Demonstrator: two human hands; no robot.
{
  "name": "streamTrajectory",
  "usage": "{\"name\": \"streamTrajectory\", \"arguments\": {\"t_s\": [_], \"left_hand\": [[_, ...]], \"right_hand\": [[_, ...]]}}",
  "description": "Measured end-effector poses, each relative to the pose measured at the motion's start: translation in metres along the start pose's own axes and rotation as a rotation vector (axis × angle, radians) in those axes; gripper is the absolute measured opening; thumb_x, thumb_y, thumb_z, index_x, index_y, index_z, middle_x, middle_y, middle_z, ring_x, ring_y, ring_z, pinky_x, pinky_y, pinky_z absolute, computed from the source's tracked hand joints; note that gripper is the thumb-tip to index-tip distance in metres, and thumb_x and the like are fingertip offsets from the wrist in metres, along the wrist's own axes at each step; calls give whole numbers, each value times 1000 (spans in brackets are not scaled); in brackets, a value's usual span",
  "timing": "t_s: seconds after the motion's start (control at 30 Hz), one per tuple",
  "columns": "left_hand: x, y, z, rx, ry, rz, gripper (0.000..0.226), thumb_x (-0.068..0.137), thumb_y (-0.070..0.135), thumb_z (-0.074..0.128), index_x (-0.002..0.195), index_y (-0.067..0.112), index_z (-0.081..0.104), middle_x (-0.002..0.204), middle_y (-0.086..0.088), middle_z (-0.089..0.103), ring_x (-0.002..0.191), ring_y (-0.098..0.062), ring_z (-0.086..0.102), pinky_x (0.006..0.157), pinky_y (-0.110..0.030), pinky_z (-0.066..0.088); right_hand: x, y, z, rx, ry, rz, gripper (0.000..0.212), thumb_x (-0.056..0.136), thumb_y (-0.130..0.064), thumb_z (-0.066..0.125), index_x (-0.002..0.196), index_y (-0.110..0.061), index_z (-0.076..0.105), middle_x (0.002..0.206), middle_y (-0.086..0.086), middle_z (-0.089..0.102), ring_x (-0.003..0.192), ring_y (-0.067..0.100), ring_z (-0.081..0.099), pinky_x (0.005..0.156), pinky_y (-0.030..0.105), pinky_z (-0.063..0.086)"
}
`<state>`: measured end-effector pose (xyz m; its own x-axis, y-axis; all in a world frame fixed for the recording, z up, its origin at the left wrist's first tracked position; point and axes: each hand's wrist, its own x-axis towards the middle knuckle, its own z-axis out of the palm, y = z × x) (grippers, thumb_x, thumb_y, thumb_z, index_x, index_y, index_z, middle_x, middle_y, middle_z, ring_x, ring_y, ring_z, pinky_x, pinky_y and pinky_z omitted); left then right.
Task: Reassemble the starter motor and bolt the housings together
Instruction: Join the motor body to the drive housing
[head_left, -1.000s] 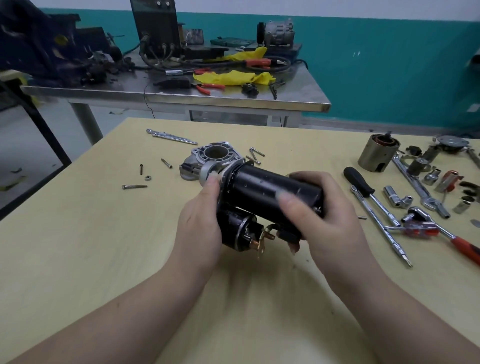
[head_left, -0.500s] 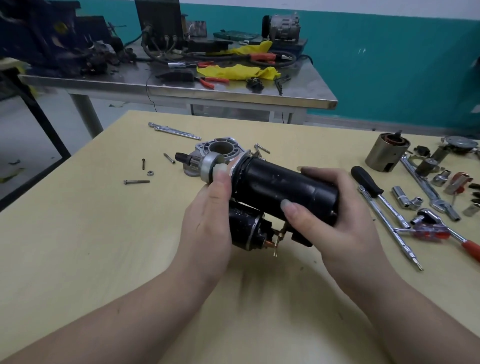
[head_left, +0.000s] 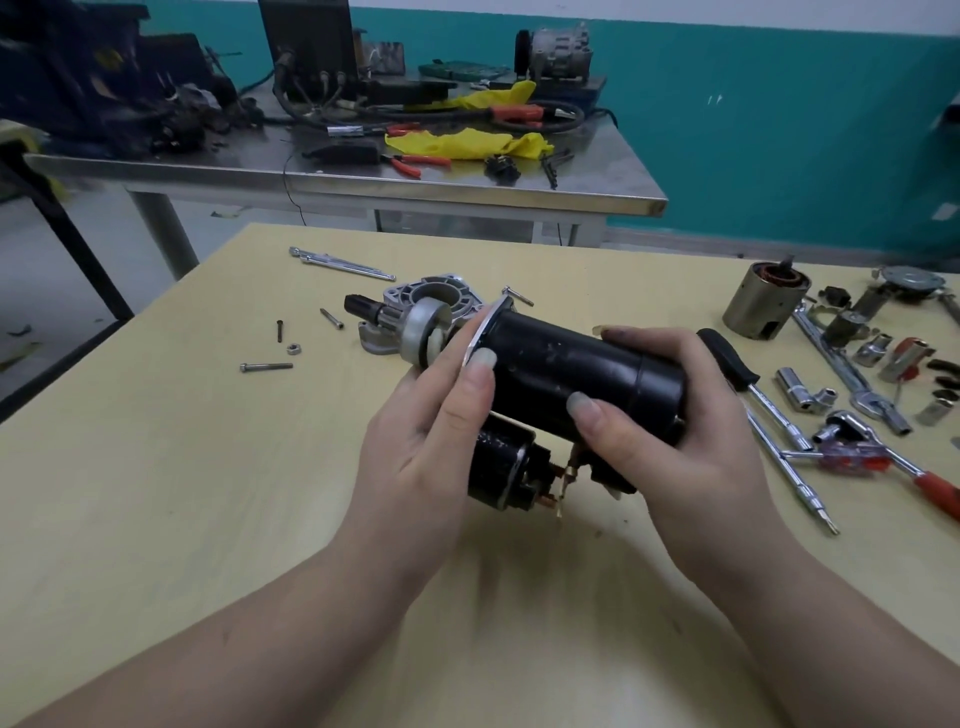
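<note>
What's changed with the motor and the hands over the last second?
The starter motor has been lifted a little and its pinion end now stands in front of the aluminium housing. The left hand has shifted its thumb up onto the flange. The right hand still grips the black body. The housing and loose bolts lie unmoved on the table.

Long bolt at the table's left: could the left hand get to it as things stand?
Probably not yet: the left hand grips the starter motor. The path to the bolt looks clear once it lets go.

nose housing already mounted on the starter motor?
No, the aluminium nose housing lies on the table behind the starter motor.
</note>
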<state>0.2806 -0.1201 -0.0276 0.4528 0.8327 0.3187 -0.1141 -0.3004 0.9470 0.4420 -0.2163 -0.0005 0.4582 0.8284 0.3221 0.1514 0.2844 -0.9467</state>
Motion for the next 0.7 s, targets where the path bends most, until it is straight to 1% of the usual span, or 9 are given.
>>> {"name": "streamTrajectory", "arguments": {"t_s": [0.1,0.17,0.23,0.3,0.4,0.47,0.53,0.63,0.7], "left_hand": [[1,-4,-1,-72,-34,-36,55,107,64,43,143,33,69,133,-1,76,131,-25,67,111,-61,50],[2,-7,-2,-125,-40,-40,56,106,67,48,144,31,69,138,-3,74,137,-28,64,115,-64,45],[2,-9,-3,-160,-37,-39,62,103,72,53,144,29,68,140,-5,73,139,-28,63,117,-65,43],[1,-10,-3,-185,-34,-29,64,102,72,55,145,26,68,139,-5,73,138,-29,63,117,-66,43],[1,-9,-4,-202,-9,-14,64,100,72,58,142,25,69,136,-6,74,136,-29,64,117,-65,43],[1,-9,-6,-223,9,-9,63,100,72,59,140,25,72,134,-8,75,135,-31,65,116,-65,44],[0,-8,-6,-232,11,1,61,101,70,58,140,25,72,134,-9,75,136,-31,65,116,-63,44],[-3,-6,-2,-229,1,7,58,101,72,57,136,29,74,134,-8,75,134,-29,66,113,-60,47],[-4,-4,0,-228,-2,3,58,100,74,56,135,31,74,131,-5,76,131,-26,68,108,-54,50]], "right_hand": [[-3,-4,-2,-34,20,-32,51,74,-45,84,120,-38,64,106,-3,76,81,14,73,60,19,55],[-5,-4,-4,-46,17,-62,50,77,-38,89,120,-37,64,106,-6,76,86,13,75,63,20,58],[-6,-5,-4,-55,5,-90,50,79,-27,86,122,-34,62,106,-8,75,86,10,74,65,22,60],[-7,-3,-4,-109,-4,-121,52,80,-26,85,126,-33,60,107,-8,73,87,14,74,68,25,61],[-6,-3,-4,-181,-13,-178,56,80,-30,85,129,-31,57,112,-10,71,94,18,72,74,29,61],[-6,-4,-3,-238,-33,-245,57,81,-28,84,131,-28,55,115,-16,67,102,15,70,80,22,57],[-6,-5,-3,-237,-45,-265,57,82,-31,83,131,-28,55,115,-18,66,103,12,68,80,17,55],[-7,-5,-5,-213,-17,-228,56,80,-35,86,128,-32,56,114,-16,68,100,13,70,76,25,59],[-9,-5,-3,-166,5,-179,56,78,-31,87,126,-32,58,110,-12,72,95,15,73,72,30,62]]}}
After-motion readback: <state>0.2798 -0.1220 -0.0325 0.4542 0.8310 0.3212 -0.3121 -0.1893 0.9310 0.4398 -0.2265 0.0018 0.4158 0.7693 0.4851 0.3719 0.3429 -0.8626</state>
